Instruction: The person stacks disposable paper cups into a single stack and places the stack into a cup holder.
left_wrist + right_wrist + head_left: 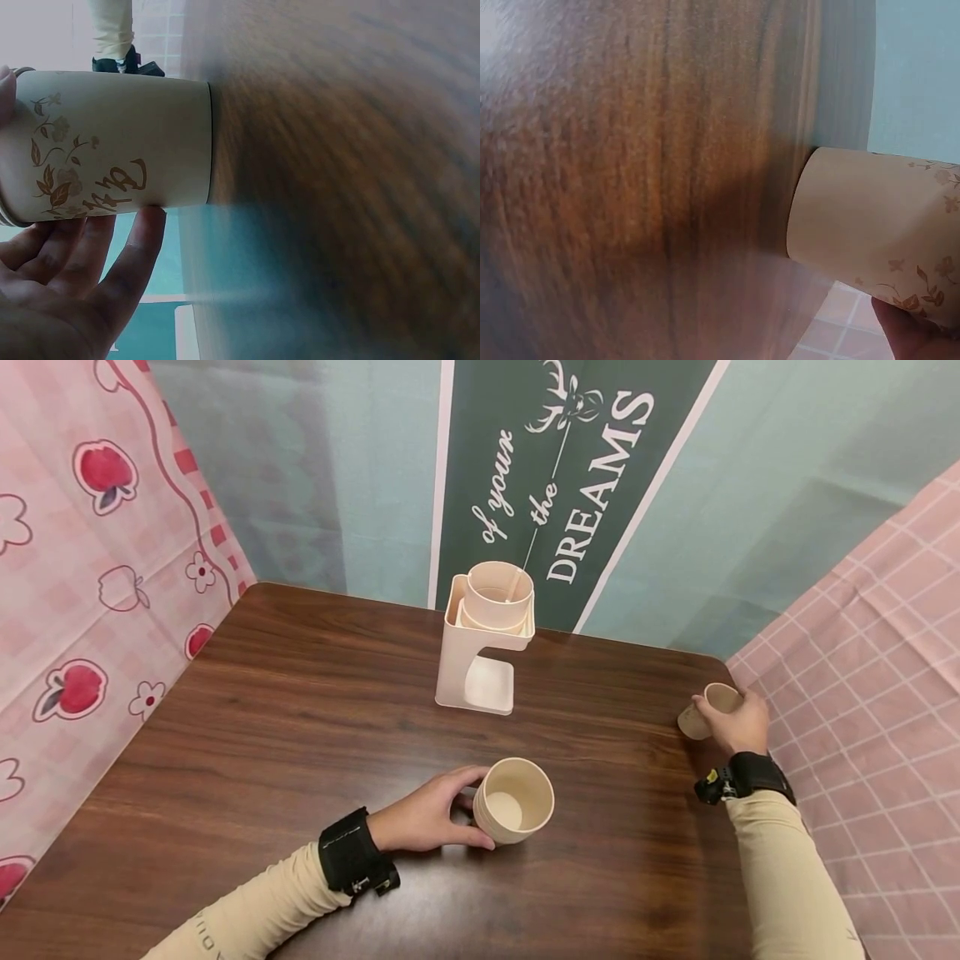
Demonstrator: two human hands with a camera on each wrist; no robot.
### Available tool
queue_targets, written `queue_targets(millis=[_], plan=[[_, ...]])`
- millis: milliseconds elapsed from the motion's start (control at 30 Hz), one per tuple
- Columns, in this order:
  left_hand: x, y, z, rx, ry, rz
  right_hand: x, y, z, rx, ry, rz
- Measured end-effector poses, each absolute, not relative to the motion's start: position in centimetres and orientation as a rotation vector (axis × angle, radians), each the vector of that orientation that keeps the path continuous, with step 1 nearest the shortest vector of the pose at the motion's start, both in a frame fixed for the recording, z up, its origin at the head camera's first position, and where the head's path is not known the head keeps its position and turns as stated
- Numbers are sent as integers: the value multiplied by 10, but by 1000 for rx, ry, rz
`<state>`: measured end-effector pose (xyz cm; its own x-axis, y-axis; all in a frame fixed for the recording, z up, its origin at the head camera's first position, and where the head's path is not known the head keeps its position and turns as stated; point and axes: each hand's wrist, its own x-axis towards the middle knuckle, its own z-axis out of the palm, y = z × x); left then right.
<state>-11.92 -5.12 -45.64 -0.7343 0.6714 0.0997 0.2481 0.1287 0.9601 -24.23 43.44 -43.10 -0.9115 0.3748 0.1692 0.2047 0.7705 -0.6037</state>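
Near the front middle of the wooden table, my left hand (429,815) grips a cream cup (516,802) from its left side, thumb on the near side and fingers on the far side. The cup stands upright, its mouth facing up, and looks bare inside. Brown flowers and lettering show on its wall in the left wrist view. Over at the far right, my right hand (744,725) holds a second cream cup (693,723) by its upper part. This cup (877,225) carries a similar flower print, and its base is right at the tabletop. The fingers partly hide it.
A pale pink stand (454,664) with a square white base tray (491,685) is at the back middle. A round pale container (495,612) sits in its top, with a thin stick inside. Pink cloths hang at both sides, and a green printed curtain (592,485) hangs behind.
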Motion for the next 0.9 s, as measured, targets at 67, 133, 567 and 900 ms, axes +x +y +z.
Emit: queue_targets(millis=[67, 133, 567, 900], plan=[[-119, -51, -456, 889, 2056, 1637, -242, 435, -432, -469, -2692, 876], [-119, -51, -456, 890, 2053, 1638, -241, 435, -433, -475, -2693, 874], [-119, -51, -456, 893, 2045, 1643, -238, 432, -441, -591, -2516, 1022], [-118, -52, -455, 886, 2053, 1638, -236, 429, -445, -667, -2454, 1139]])
